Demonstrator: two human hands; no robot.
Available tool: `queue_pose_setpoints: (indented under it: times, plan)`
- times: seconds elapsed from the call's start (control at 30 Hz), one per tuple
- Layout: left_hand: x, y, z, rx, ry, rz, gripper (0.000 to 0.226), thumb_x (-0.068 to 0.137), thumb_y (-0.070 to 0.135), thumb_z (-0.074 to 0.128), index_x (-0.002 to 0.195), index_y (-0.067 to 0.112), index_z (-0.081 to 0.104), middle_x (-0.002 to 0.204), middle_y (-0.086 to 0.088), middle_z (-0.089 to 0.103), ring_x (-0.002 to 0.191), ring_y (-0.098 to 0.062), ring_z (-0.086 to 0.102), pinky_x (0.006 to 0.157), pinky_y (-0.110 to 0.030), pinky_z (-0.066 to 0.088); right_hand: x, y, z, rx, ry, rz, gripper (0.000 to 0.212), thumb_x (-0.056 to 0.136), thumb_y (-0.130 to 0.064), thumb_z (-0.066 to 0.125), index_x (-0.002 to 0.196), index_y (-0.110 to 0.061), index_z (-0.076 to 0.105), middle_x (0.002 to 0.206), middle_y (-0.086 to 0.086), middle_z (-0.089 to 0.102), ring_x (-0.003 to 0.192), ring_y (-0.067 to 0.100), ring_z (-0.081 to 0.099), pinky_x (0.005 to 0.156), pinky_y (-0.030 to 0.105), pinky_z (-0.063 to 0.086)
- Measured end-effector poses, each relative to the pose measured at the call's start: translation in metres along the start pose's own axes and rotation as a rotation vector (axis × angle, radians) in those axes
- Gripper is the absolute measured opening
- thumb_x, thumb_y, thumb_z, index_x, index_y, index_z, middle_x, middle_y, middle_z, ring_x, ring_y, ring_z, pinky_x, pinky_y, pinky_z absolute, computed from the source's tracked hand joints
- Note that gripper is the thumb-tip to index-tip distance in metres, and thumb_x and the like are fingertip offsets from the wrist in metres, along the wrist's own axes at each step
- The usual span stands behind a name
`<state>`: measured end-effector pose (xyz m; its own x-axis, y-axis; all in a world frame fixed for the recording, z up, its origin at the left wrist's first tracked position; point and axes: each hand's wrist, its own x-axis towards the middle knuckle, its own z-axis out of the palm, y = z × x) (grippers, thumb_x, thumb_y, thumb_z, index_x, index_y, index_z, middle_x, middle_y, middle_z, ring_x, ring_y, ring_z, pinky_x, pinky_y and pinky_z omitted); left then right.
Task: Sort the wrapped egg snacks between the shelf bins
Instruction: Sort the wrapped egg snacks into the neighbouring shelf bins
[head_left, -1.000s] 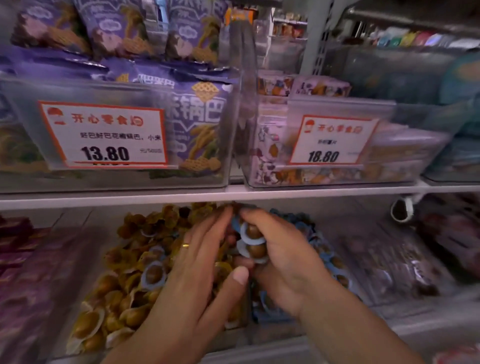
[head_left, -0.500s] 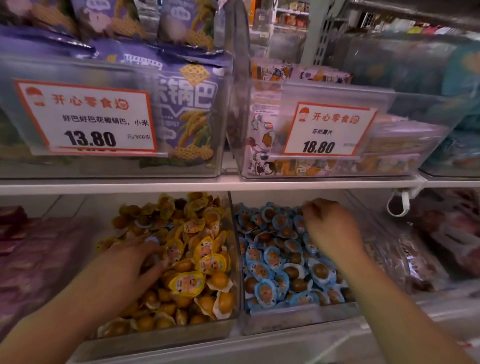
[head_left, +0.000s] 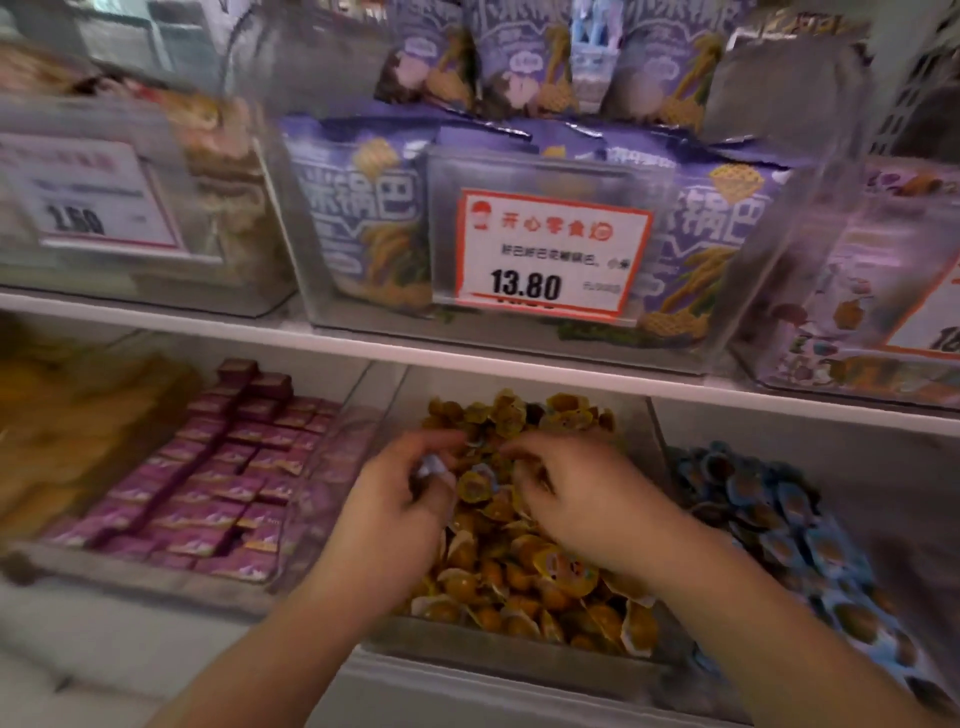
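Note:
A clear bin (head_left: 498, 657) on the lower shelf holds a heap of yellow-wrapped egg snacks (head_left: 519, 577). Right of it lies a pile of blue-wrapped egg snacks (head_left: 779, 525) in a second bin. Both my hands are over the yellow pile. My left hand (head_left: 400, 514) has its fingers curled round a blue-and-white wrapped egg snack (head_left: 431, 466). My right hand (head_left: 576, 499) reaches down into the yellow snacks with curled fingers; the blur hides whether it holds one. A blue-rimmed snack (head_left: 475, 486) lies between the two hands.
A bin of purple-pink boxed snacks (head_left: 208, 483) sits to the left. The white shelf board (head_left: 363, 345) runs just above the hands. On it stand clear bins of purple chip bags (head_left: 363, 218) with a 13.80 price tag (head_left: 550, 254).
The view has swung left. My right hand came from the blue bin back over the yellow bin. My left hand now grips a blue-wrapped snack taken from the yellow pile.

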<state>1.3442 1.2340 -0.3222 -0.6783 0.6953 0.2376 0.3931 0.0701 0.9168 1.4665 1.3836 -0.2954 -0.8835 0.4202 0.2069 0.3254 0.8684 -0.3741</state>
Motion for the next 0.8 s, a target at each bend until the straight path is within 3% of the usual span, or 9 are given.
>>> queue_pose_setpoints:
  times: [0.07,0.13,0.23,0.33,0.43,0.5,0.57,0.7,0.8]
  plan:
    - [-0.007,-0.006,0.006,-0.103,-0.040,-0.102,0.039,0.093,-0.001,0.050,0.104,0.031,0.069,0.057,0.006,0.059,0.044,-0.005,0.046,0.044,-0.025,0.036,0.036,-0.005,0.018,-0.103,-0.177,0.053,0.031,0.094,-0.034,0.052,0.123,-0.028,0.062,0.119,0.002,0.065,0.100,0.017,0.063,0.082,0.031,0.052]
    - [-0.010,-0.013,0.012,-0.146,-0.027,-0.169,0.033,0.096,0.006,0.048,0.098,0.031,0.069,0.047,0.011,0.052,0.038,-0.003,0.039,0.043,-0.024,0.028,0.063,-0.002,0.037,-0.223,-0.341,0.089,0.029,0.095,-0.036,0.053,0.118,-0.023,0.065,0.117,0.005,0.065,0.101,0.024,0.063,0.081,0.033,0.052]
    - [-0.003,-0.017,0.013,-0.171,0.034,-0.202,0.021,0.094,0.017,0.054,0.098,0.031,0.069,0.056,0.009,0.061,0.044,-0.002,0.052,0.043,-0.026,0.040,0.078,0.006,0.060,-0.279,-0.467,0.131,0.026,0.093,-0.034,0.053,0.110,-0.023,0.068,0.114,0.006,0.068,0.098,0.023,0.064,0.085,0.035,0.054]
    - [0.005,-0.024,0.017,-0.196,0.012,-0.243,0.018,0.089,0.019,0.063,0.103,0.030,0.065,0.079,0.008,0.066,0.061,0.003,0.062,0.055,-0.017,0.048,0.070,0.007,0.059,-0.256,-0.390,0.161,0.009,0.087,-0.033,0.060,0.085,-0.026,0.065,0.096,0.000,0.070,0.088,0.019,0.065,0.073,0.029,0.052]
    - [0.013,-0.032,0.023,-0.233,-0.011,-0.262,0.023,0.087,0.024,0.069,0.109,0.028,0.059,0.085,0.009,0.064,0.067,0.011,0.062,0.051,-0.006,0.042,0.055,0.008,0.046,-0.253,-0.197,0.196,0.012,0.086,-0.037,0.065,0.080,-0.027,0.064,0.083,-0.008,0.066,0.082,0.013,0.064,0.069,0.030,0.049]
    - [0.020,-0.035,0.025,-0.261,-0.049,-0.257,0.033,0.085,0.042,0.070,0.113,0.029,0.058,0.097,0.008,0.068,0.079,0.006,0.065,0.061,-0.010,0.048,0.046,0.006,0.039,-0.027,-0.097,0.186,0.004,0.089,-0.036,0.067,0.088,-0.032,0.069,0.087,-0.015,0.068,0.084,0.005,0.064,0.073,0.025,0.051]
    - [0.024,-0.038,0.025,-0.260,-0.063,-0.236,0.036,0.080,0.053,0.067,0.107,0.030,0.061,0.097,0.007,0.071,0.085,-0.002,0.068,0.070,-0.021,0.053,0.042,-0.001,0.029,0.278,-0.134,0.156,0.015,0.090,-0.021,0.068,0.096,-0.035,0.072,0.097,-0.016,0.072,0.090,-0.003,0.066,0.079,0.014,0.049]
    - [0.023,-0.041,0.029,-0.246,-0.016,-0.245,0.008,0.093,0.036,0.061,0.088,0.032,0.065,0.078,0.005,0.072,0.067,-0.004,0.065,0.056,-0.020,0.046,0.063,-0.004,0.023,0.372,-0.160,0.261,0.031,0.089,-0.005,0.061,0.089,-0.034,0.069,0.098,-0.009,0.073,0.089,0.001,0.067,0.079,0.015,0.052]
    - [0.018,-0.041,0.028,-0.282,-0.037,-0.292,0.009,0.094,0.035,0.058,0.089,0.033,0.065,0.075,0.003,0.073,0.052,-0.004,0.060,0.045,-0.020,0.041,0.090,0.003,0.038,0.066,-0.154,0.229,0.017,0.085,-0.026,0.057,0.093,-0.027,0.073,0.093,-0.009,0.067,0.093,0.012,0.066,0.072,0.016,0.047]
